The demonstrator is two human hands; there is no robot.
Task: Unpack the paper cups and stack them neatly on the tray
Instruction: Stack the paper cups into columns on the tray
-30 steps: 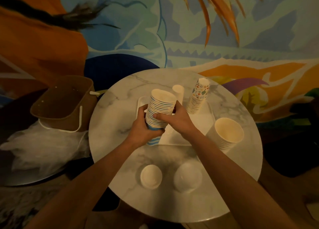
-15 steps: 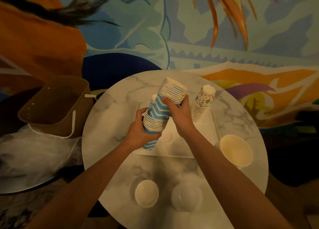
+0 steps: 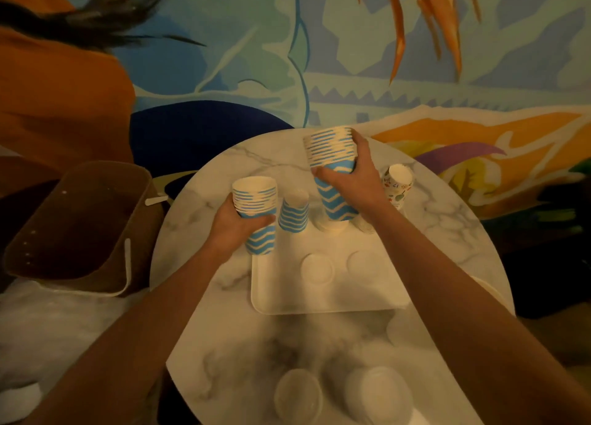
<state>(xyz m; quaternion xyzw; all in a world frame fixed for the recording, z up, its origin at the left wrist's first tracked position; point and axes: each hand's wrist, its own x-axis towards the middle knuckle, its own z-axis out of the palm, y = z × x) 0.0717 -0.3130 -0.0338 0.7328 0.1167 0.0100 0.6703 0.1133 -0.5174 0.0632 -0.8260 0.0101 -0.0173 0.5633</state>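
Note:
My left hand (image 3: 235, 229) grips a short stack of blue zigzag paper cups (image 3: 256, 207) at the tray's far left corner. My right hand (image 3: 351, 178) grips a second, taller stack of the same cups (image 3: 332, 155), held over the tray's back edge. Between the two stands another blue zigzag cup stack (image 3: 293, 213) on the white tray (image 3: 287, 300). A stack of white cups with coloured prints (image 3: 398, 184) stands at the tray's far right, partly behind my right wrist. Two round white cup bottoms (image 3: 317, 268) show on the tray's middle.
The tray lies on a round marble table (image 3: 208, 207). Two white cup stacks (image 3: 299, 399) stand at the table's near edge. A brown basket (image 3: 80, 226) sits to the left on crumpled clear plastic (image 3: 48, 328). A painted wall rises behind.
The single blue stack held by both hands has been pulled apart into two. My right hand carried the upper part up and to the right; my left keeps the lower part.

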